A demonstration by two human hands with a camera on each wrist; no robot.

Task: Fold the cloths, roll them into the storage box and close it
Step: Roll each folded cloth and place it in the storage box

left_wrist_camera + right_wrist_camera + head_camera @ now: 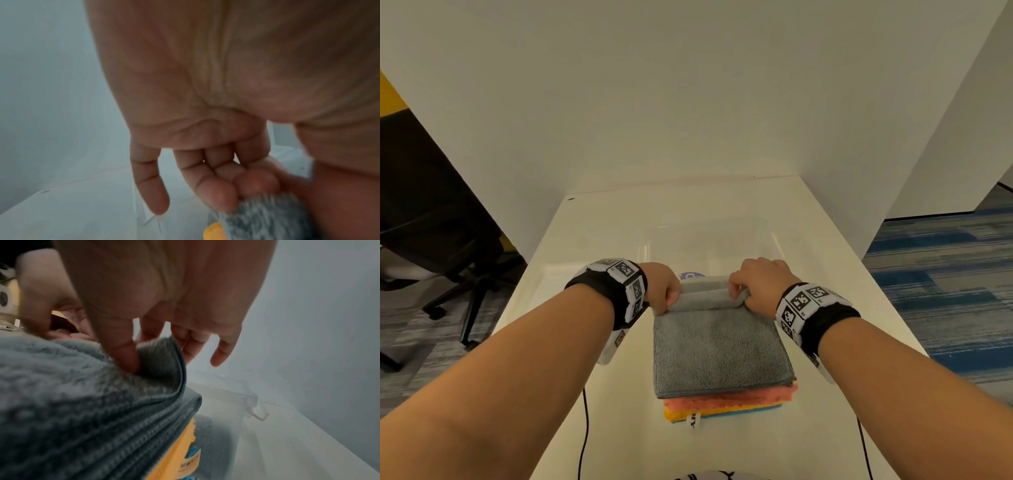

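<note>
A folded grey cloth (719, 349) tops a stack of pink, yellow and blue cloths (726, 406) on the white table. Its far edge is turned over into a small roll (707, 294). My left hand (666, 291) pinches the roll's left end; my right hand (753, 291) pinches the right end. In the left wrist view the fingertips (218, 194) press grey cloth (263, 216). In the right wrist view my thumb (123, 352) pins the grey cloth's (86, 402) edge against the fingers. A clear storage box (709, 246) stands just behind the stack, its clear wall (236, 412) beside the cloths.
White partition walls close the table's back and both sides. A black office chair (438, 246) stands on the floor to the left. Two black cables (585, 435) hang over the table's near edge. A purple-blue round mark (691, 275) shows behind the roll.
</note>
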